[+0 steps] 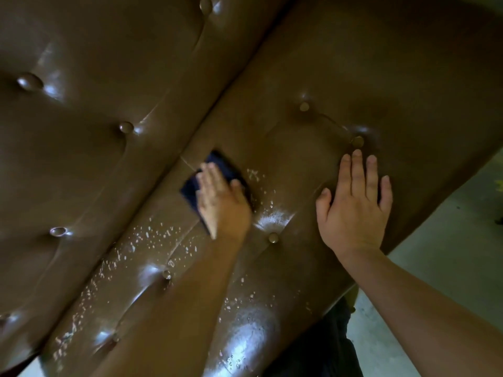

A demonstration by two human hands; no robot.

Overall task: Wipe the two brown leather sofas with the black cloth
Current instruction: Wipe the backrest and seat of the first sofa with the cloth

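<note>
Sofa (408, 77) of glossy brown leather with button tufting, seen from above by a person leaning over its seat. Nearest the viewer, the front of the seat shines wet, and white droplets (152, 235) lie scattered across it in a band running up toward the hands. Two bare forearms reach in from the bottom edge. The left hand (220, 200) lies flat, fingers straight and together, pressing the cloth (217, 164) onto the seat; the black cloth shows as a folded pad sticking out beyond the fingertips and to the left of the palm. The right hand (353, 210) rests palm down on dry leather to the right, fingers spread, holding nothing, its fingertips just short of a button (357, 141). Past the cloth runs the crease (190, 137) where the seat meets what looks to be the backrest (109, 77), which shows no droplets.

The step appears to be wiping up the wet seat. It would go best with even palm pressure, overlapping strokes worked back through the droplets, extra care in the dimples round each button where liquid may pool, and the pad pushed into the crease. The bracing hand should stay on dry leather.

No brand, label or writing can be read
</note>
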